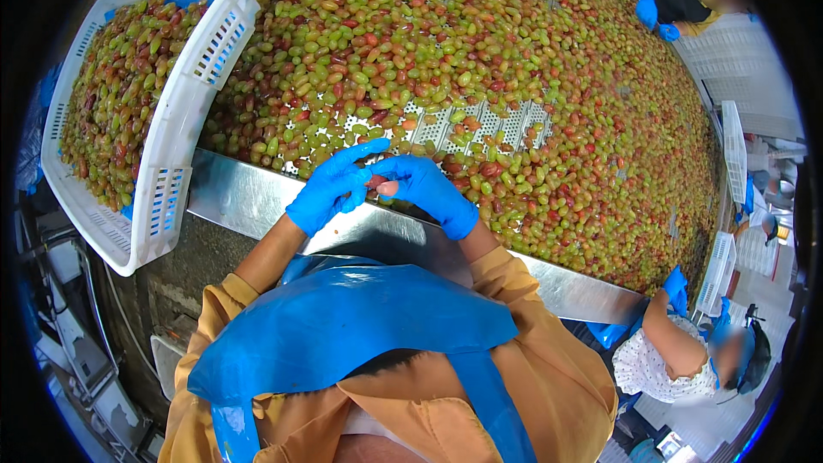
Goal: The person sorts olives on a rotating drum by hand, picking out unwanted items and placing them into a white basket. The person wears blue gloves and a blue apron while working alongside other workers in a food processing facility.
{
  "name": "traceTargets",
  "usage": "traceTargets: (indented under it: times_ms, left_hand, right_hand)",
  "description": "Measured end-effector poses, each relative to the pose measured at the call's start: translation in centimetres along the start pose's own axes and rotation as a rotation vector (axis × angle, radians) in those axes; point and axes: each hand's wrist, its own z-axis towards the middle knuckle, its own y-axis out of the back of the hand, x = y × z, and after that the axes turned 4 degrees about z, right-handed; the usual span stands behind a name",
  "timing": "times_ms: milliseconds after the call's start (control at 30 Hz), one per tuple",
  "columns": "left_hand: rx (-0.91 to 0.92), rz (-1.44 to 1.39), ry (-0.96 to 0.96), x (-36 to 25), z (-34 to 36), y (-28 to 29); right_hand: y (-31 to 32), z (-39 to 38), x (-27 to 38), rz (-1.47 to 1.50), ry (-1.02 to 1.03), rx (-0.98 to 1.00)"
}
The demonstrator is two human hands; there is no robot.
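Note:
In the middle of the view, at the near edge of a grape-covered metal table, my two blue-gloved hands meet. A dark red grape [375, 181] is pinched between the fingertips of my left hand [330, 189] and those of my right hand [429, 193]. My left index finger points out to the right, while its other fingers are curled. The right thumb tip shows bare through the glove. Red and green grapes [549, 60] lie loose just beyond my hands, around a bare patch of perforated metal [484, 127].
A white slatted crate [176, 111], lined with blue and full of grapes, stands tilted at the left on the table's steel rim [583, 291]. Co-workers' gloved hands [647, 13] are at the far right edge. Another person [669, 356] stands at the near right, beside white crates [716, 274].

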Motion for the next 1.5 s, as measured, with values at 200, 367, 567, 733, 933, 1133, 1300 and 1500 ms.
traceTargets:
  times_ms: [200,367,567,733,933,1133,1300,1500]
  left_hand:
    - [-0.111,-0.209,-0.206,-5.0,-1.0,1.9]
    - [0.282,-1.194,-0.954,-20.2,-7.1,6.9]
    - [0.179,-0.931,-0.601,-14.0,-4.0,9.8]
    - [-0.182,-0.632,-0.166,-6.2,-1.7,9.1]
    - [-0.406,-0.024,0.023,-2.6,-3.0,10.5]
    - [-0.413,0.148,-0.011,-3.0,-2.6,11.4]
    - [-0.320,1.040,-0.239,-0.9,-1.0,14.4]
    - [-0.281,1.576,-0.275,-1.4,-0.4,14.3]
  right_hand:
    - [1.9,-0.4,0.1,0.011,-0.078,0.104]
    - [9.0,-1.2,2.8,-0.179,-0.036,-0.353]
    - [17.0,5.4,2.5,-0.854,0.174,-0.811]
    - [20.8,11.7,-0.1,-1.342,0.017,-0.778]
    - [18.8,11.3,0.1,-1.145,-0.135,-0.684]
    - [12.7,7.1,2.4,-1.095,-0.264,-0.493]
    - [4.8,11.0,3.9,-1.088,0.308,-0.351]
    - [0.7,16.8,1.6,-1.413,0.345,-0.286]
